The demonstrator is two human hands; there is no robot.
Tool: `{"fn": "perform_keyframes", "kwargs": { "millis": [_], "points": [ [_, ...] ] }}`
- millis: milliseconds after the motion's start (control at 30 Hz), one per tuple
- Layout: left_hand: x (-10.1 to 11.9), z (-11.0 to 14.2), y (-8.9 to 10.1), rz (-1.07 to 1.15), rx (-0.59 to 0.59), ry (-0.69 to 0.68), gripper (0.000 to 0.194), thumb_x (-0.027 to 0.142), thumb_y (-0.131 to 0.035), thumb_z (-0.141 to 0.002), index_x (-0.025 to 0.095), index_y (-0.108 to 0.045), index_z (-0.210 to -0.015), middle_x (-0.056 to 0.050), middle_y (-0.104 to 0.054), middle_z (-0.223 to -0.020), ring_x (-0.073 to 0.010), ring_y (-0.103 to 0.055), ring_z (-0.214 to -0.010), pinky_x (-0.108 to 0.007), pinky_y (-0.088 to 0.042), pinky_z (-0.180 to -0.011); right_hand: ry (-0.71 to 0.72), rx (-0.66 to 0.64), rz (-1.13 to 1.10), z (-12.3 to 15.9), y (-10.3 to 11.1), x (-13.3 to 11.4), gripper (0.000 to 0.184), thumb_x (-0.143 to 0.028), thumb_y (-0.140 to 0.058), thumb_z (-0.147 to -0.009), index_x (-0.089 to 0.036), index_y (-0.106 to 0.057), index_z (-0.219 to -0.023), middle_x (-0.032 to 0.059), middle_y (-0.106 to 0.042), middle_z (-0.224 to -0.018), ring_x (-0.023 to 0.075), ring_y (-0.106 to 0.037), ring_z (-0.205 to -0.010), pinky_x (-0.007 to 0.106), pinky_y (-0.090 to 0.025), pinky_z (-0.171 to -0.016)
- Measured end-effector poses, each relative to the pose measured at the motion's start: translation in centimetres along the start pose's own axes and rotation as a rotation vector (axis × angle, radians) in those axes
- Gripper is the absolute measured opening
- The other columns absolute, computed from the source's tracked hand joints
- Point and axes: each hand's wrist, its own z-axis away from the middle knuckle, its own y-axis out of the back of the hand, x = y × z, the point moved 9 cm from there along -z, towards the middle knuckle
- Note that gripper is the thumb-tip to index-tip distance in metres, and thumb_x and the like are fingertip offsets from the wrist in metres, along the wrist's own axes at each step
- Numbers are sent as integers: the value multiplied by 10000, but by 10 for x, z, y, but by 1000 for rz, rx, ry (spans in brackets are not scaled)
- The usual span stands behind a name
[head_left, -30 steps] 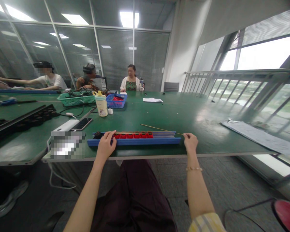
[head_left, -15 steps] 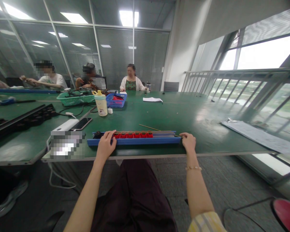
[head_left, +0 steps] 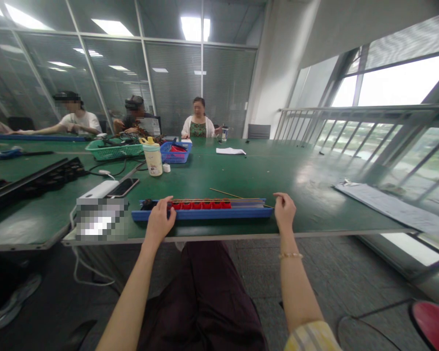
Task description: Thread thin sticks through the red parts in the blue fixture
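A long blue tray (head_left: pixel 205 213) lies along the near edge of the green table (head_left: pixel 263 175). Red pieces (head_left: pixel 199 205) fill its middle and dark pieces sit at its left end. My left hand (head_left: pixel 160 220) rests on the tray's left part, fingers curled over the rim near the dark pieces. My right hand (head_left: pixel 284 210) is at the tray's right end, fingers curled, touching the end of a thin wooden stick (head_left: pixel 237 196) that lies along the tray's far side.
A phone (head_left: pixel 123 186) and white power bank (head_left: pixel 98 190) lie left of the tray. Farther back stand a bottle (head_left: pixel 153 157), a green basket (head_left: pixel 114 149) and a blue basket (head_left: pixel 175 153). Black trays (head_left: pixel 40 180) sit left, papers (head_left: pixel 391 207) right. Three people sit at the far side.
My right hand slid left from just beyond the tray's end to against it, and the stick moved left with it. My left hand stayed put.
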Motion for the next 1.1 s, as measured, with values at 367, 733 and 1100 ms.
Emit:
{"fn": "perform_keyframes", "kwargs": {
  "millis": [367, 733, 1100],
  "points": [
    [-3, -1, 2, -43, 16, 29, 269, 284, -446, -902, 167, -516, -1134, -116, -619, -1062, -246, -619, -932, -409, -504, -869, 152, -258, 82, 9, -31, -29, 462, -513, -367, -948, -225, -713, -846, 72, -697, -953, 238, -523, -1007, 375, -308, -945],
    [-3, -1, 0, -27, 15, -7, 276, 284, -433, -918, 147, -526, -1139, -137, -611, -1106, -268, -608, -1034, -434, -509, -918, 294, -307, -38, 11, -37, -41, 355, -451, -424, -972, -232, -685, -872, 47, -702, -948, 217, -583, -964, 381, -328, -930],
    [-2, -1, 0, 19, 26, -50, 284, 275, -440, -924, 149, -536, -1159, -136, -617, -1124, -262, -597, -1079, -440, -502, -965, 309, -235, -78, 11, -39, -43, 296, -438, -499, -944, -221, -649, -808, 52, -705, -902, 223, -610, -914, 390, -360, -891]
  ]
}}
